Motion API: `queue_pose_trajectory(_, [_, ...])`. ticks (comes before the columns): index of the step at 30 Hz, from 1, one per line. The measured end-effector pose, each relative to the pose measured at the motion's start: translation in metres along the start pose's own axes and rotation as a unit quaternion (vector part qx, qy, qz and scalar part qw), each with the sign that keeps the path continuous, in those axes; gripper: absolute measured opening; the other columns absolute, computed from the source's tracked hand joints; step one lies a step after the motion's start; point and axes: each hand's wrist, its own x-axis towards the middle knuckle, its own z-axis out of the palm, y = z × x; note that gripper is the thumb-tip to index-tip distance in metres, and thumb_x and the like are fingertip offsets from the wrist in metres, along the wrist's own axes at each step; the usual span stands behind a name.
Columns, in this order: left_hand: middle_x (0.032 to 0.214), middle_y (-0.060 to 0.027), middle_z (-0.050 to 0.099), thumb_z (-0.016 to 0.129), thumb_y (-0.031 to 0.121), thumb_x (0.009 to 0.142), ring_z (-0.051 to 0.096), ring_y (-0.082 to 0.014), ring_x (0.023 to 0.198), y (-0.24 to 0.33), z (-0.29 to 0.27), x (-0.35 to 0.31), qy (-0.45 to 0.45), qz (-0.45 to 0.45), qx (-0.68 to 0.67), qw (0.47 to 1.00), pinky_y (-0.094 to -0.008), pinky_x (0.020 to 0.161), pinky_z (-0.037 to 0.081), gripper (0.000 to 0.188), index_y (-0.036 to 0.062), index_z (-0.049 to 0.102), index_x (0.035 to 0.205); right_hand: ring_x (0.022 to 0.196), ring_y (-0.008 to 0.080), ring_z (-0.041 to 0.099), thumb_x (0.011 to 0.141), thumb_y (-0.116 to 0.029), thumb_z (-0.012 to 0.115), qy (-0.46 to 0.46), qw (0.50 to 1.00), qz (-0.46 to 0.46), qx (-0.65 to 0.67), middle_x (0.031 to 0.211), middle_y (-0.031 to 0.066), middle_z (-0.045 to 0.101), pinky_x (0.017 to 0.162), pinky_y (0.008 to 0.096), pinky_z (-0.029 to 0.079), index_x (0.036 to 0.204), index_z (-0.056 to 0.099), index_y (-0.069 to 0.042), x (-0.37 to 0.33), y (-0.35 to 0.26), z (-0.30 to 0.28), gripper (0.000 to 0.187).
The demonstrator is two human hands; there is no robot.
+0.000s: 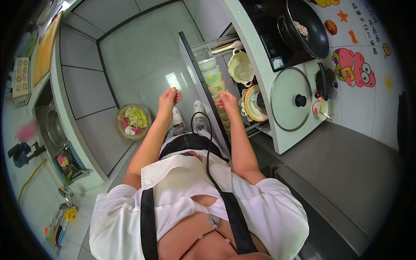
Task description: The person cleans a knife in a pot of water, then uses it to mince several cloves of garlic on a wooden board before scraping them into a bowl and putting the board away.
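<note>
My left hand [169, 102] is raised above the floor, its fingers closed in a pinch. A tiny orange-brown bit shows at the fingertips, too small to name. Over the pulled-out drawer [200, 79] hovers my right hand [228, 102], its fingers curled in and nothing visible in them. Below and beyond it, the drawer holds a pale scalloped bowl [237, 60], stacked plates [249, 107], several patterned cups or bowls [213, 78] and a ladle [229, 46]. A waste bin [147, 123] with leafy scraps and pink bits stands to the left of my feet.
On the right counter sit a wok [318, 41] with pale food on a black cooktop [255, 21], a glass lid [286, 104], a small black pot [321, 82] and a cup [318, 110]. Left are a sink [43, 106] and a cutting board [45, 52].
</note>
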Motion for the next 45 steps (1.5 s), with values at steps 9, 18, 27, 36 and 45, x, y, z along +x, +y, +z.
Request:
queue_pose_trajectory(9, [0.076,-0.0007,0.058,0.051,0.026,0.091,0.057,-0.0110,0.071,0.005,-0.003,-0.004,0.035,-0.001,0.002,0.999,-0.0240,0.070,0.046,0.021,0.0085,0.055,0.081,0.052,0.0083,0.054,0.087,-0.021,0.053,-0.019,0.999,0.018,-0.044,0.066,0.0037,0.061,0.046,0.0218,0.044,0.096,0.062,-0.006,0.044,0.011,-0.015,0.019])
queue_pose_trajectory(18, [0.076,-0.0007,0.059,0.052,0.026,0.091,0.056,-0.0105,0.070,0.011,0.005,0.011,0.049,-0.002,-0.016,0.999,-0.0242,0.069,0.046,0.021,0.0081,0.055,0.082,0.063,0.0197,0.061,0.085,-0.021,0.054,0.001,0.941,-0.119,-0.315,0.074,0.0076,0.061,0.056,0.0313,0.048,0.097,0.060,-0.008,0.087,-0.018,-0.005,0.018])
queue_pose_trajectory(27, [0.077,-0.0007,0.059,0.051,0.025,0.091,0.056,-0.0093,0.072,-0.004,-0.010,0.007,0.082,-0.007,-0.071,0.994,-0.0234,0.072,0.046,0.020,0.0070,0.057,0.083,0.097,0.0345,0.056,0.083,-0.024,0.056,0.008,0.804,-0.233,-0.547,0.115,0.0095,0.050,0.079,0.0447,0.045,0.109,0.056,-0.013,0.145,-0.055,0.052,0.028])
queue_pose_trajectory(36, [0.075,-0.0006,0.058,0.051,0.025,0.092,0.055,-0.0095,0.072,0.007,-0.007,0.035,0.070,-0.024,-0.077,0.994,-0.0240,0.073,0.045,0.021,0.0060,0.056,0.083,0.093,0.0343,0.058,0.085,-0.032,0.054,-0.034,0.753,-0.161,-0.637,0.105,0.0135,0.054,0.077,0.0449,0.047,0.098,0.060,-0.012,0.194,-0.052,0.067,0.025])
queue_pose_trajectory(45, [0.073,0.0008,0.053,0.052,0.030,0.091,0.045,-0.0090,0.065,0.009,-0.002,0.036,0.014,0.014,-0.027,0.999,-0.0240,0.063,0.038,0.025,0.0069,0.054,0.082,0.094,0.0340,0.059,0.085,-0.037,0.050,-0.119,0.674,-0.164,-0.711,0.102,0.0139,0.063,0.078,0.0454,0.047,0.095,0.065,-0.012,0.243,-0.024,0.049,0.031])
